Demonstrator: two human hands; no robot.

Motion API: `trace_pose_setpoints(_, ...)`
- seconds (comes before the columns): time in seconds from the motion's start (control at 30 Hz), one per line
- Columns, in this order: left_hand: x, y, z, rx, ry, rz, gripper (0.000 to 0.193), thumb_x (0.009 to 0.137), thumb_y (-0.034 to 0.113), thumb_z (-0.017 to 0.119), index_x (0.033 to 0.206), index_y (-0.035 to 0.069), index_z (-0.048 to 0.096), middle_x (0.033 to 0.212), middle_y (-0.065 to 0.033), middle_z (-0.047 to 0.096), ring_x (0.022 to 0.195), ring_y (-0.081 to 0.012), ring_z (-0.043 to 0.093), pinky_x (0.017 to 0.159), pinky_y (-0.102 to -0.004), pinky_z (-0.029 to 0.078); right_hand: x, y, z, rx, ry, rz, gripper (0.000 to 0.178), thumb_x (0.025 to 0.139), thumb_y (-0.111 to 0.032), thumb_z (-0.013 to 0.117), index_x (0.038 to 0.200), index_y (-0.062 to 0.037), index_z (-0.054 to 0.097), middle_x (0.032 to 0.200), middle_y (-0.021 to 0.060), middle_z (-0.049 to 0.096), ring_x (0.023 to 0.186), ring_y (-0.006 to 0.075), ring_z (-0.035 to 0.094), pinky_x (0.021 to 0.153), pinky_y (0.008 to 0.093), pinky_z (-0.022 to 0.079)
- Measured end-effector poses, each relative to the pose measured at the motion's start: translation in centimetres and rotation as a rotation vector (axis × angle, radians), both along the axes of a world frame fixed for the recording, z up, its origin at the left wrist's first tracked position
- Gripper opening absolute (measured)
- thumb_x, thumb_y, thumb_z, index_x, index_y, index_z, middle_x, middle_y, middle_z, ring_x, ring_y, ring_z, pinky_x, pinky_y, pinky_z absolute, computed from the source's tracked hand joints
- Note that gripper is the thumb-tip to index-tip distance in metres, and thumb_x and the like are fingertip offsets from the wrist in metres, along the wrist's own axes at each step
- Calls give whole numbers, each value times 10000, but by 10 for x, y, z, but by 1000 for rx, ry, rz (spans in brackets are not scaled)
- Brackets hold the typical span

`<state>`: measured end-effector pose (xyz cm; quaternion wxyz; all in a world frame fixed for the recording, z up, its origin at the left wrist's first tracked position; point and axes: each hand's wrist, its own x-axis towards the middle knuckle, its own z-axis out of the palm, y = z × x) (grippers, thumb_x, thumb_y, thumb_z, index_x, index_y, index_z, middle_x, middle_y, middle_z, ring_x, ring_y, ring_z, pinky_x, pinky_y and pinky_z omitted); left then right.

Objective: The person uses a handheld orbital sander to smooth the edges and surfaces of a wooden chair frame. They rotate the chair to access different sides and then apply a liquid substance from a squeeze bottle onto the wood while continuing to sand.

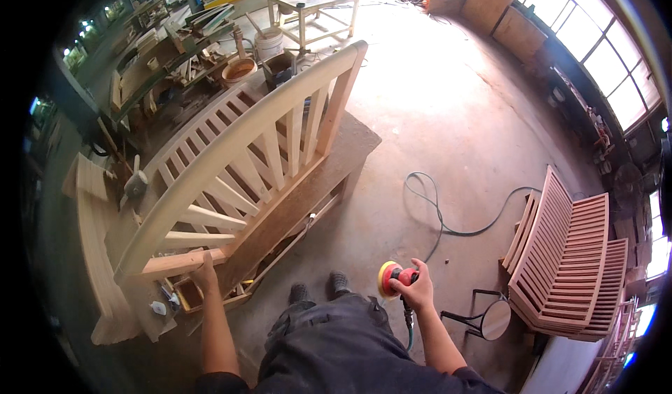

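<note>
A pale wooden bench back (231, 147) with a curved top rail and fanned slats stands on edge on a worn workbench (355, 144) at my left. My left hand (205, 275) is closed round its short end piece at the near end. In my right hand (417, 289) is a red sander (400, 275) with a round yellow pad, held off the wood and over the floor. A hose runs down from the sander. The pad's face is turned left, toward the bench back, with a gap between them.
A green hose (439, 215) loops over the floor. Right of me are a round stool (495, 320) and stacked slatted panels (560, 254). Ahead stand buckets (269, 44), wood scraps and a small table (315, 3). Curved boards (98, 233) lie at far left.
</note>
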<state>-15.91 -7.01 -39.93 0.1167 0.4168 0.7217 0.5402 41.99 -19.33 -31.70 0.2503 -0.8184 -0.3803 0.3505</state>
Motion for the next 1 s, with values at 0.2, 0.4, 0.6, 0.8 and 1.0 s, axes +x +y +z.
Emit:
trace_pose_setpoints(0.2, -19, -9, -36, -22, -36, -98, 287, 882, 118, 772, 1136, 25, 678, 1062, -69, 708, 989, -213, 688, 947, -372, 556, -34, 18, 19, 33, 7, 79, 1025, 665, -456, 982, 1512, -93, 531, 1272, 209, 719, 1186, 373, 703, 1031, 466, 559)
trace_pose_setpoints(0.4, -2, 5, -38, 50, 144, -174, 276, 891, 254, 745, 1010, 9, 703, 1007, -172, 694, 1050, -384, 647, 957, -530, 490, -58, 9, 17, -18, -29, 70, 1058, 607, -433, 978, 1501, -78, 537, 1215, 196, 727, 1097, 360, 727, 998, 448, 574)
trace_pose_setpoints(0.6, 16, 0, 41, 149, 238, -107, 187, 824, 120, 799, 939, 17, 693, 853, -166, 698, 854, -404, 707, 774, -494, 547, -72, 25, 19, 132, -29, 175, 1119, 590, -385, 981, 1533, -39, 489, 1255, 223, 712, 1156, 360, 710, 1021, 461, 564)
trace_pose_setpoints(0.8, -6, -9, 159, 153, 367, -137, 279, 756, 111, 867, 913, 38, 649, 829, -203, 683, 820, -443, 714, 703, -489, 561, -109, 86, 44, 110, 152, 300, 1405, 621, -323, 1005, 1699, 21, 173, 1231, 176, 696, 1089, 279, 700, 963, 397, 577)
trace_pose_setpoints(1.0, 12, -35, 302, 194, 546, -200, 390, 665, 106, 911, 949, 62, 647, 830, -170, 700, 801, -414, 722, 695, -461, 571, -170, 150, 29, 317, 759, 348, 1374, 732, -155, 976, 1677, 63, 3, 955, 69, 671, 853, 164, 670, 774, 314, 581)
